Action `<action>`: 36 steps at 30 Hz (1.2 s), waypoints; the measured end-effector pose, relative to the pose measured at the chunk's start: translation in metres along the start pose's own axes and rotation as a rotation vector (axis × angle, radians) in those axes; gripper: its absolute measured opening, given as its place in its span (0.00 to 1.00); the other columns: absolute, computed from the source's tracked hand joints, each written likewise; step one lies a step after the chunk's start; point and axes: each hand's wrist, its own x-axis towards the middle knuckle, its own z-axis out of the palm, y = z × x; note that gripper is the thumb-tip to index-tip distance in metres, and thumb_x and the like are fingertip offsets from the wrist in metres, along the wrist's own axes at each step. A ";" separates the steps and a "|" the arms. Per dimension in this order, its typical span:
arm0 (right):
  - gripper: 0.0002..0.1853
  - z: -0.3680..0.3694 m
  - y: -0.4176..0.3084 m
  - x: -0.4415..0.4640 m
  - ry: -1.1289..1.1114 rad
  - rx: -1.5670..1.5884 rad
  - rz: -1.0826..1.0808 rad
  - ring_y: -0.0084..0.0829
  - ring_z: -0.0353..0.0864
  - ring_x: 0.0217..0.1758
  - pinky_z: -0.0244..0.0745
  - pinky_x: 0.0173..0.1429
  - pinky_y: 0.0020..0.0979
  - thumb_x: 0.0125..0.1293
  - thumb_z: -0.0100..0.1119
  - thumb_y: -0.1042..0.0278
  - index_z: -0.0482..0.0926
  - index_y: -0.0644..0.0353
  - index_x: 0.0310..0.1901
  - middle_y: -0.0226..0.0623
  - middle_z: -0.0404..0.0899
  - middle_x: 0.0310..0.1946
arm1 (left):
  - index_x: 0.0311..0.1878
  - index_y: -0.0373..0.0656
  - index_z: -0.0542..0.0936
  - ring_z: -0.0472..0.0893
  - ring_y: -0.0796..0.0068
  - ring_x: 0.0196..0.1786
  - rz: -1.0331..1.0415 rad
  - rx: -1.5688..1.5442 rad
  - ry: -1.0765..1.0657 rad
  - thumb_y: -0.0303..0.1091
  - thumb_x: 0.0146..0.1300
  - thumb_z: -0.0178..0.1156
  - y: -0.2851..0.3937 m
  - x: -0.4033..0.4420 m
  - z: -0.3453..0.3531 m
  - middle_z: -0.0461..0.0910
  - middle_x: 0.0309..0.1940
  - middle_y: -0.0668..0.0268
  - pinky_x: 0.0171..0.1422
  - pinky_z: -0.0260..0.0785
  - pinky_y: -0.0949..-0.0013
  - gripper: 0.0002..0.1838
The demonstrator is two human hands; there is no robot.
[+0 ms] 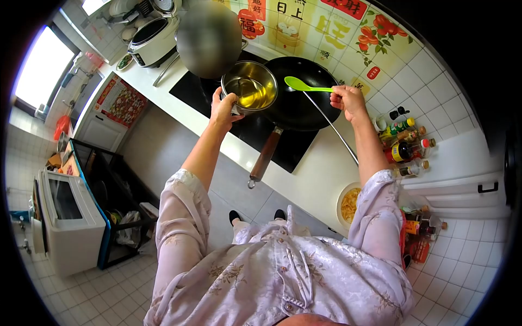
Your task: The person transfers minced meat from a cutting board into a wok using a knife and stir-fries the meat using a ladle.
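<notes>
In the head view my left hand (223, 108) grips the rim of a small steel bowl (276, 89). Clear yellow oil (254, 96) sits in the bowl, which tilts over the left edge of a black wok (299, 117). My right hand (350, 102) is closed around the handle of a bright green spoon (307, 87), held above the wok with its head pointing left. A long metal utensil (338, 134) leans in the wok, its working end partly hidden. The wok's wooden handle (266, 156) points toward me.
The wok stands on a black cooktop (293, 149). Several sauce bottles (402, 152) line the right wall. A bowl of pale yellow food (349, 205) sits by my right forearm. A rice cooker (152, 41) and a round blurred object (209, 41) stand farther left; a white oven (68, 217) is lower left.
</notes>
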 end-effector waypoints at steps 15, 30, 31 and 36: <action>0.05 0.020 0.053 -0.013 0.083 -0.739 -0.424 0.27 0.78 0.20 0.73 0.26 0.26 0.53 0.55 0.72 0.76 0.65 0.27 0.38 0.77 0.18 | 0.62 0.52 0.49 0.69 0.62 0.47 0.012 -0.026 -0.010 0.29 0.42 0.52 0.008 -0.012 -0.006 0.65 0.47 0.59 0.44 0.66 0.49 0.39; 0.04 0.033 0.075 -0.036 -0.005 -1.184 -0.905 0.40 0.77 0.27 0.74 0.32 0.33 0.51 0.54 0.73 0.76 0.63 0.26 0.40 0.76 0.23 | 0.62 0.52 0.50 0.66 0.60 0.52 0.014 -0.037 -0.031 0.27 0.42 0.53 -0.003 -0.012 -0.006 0.61 0.53 0.59 0.43 0.67 0.47 0.40; 0.04 0.028 0.085 -0.026 0.038 -1.093 -0.879 0.37 0.77 0.25 0.74 0.30 0.29 0.51 0.56 0.72 0.77 0.63 0.28 0.39 0.76 0.23 | 0.62 0.52 0.51 0.66 0.59 0.52 0.025 -0.037 -0.039 0.27 0.42 0.53 -0.001 -0.010 -0.004 0.60 0.53 0.59 0.44 0.67 0.47 0.40; 0.07 0.014 0.061 -0.014 0.185 -0.288 -0.151 0.22 0.77 0.21 0.75 0.25 0.22 0.53 0.55 0.72 0.77 0.67 0.25 0.36 0.77 0.19 | 0.62 0.51 0.51 0.71 0.66 0.45 0.053 0.028 -0.011 0.28 0.44 0.50 -0.010 -0.008 -0.001 0.67 0.47 0.61 0.40 0.69 0.54 0.37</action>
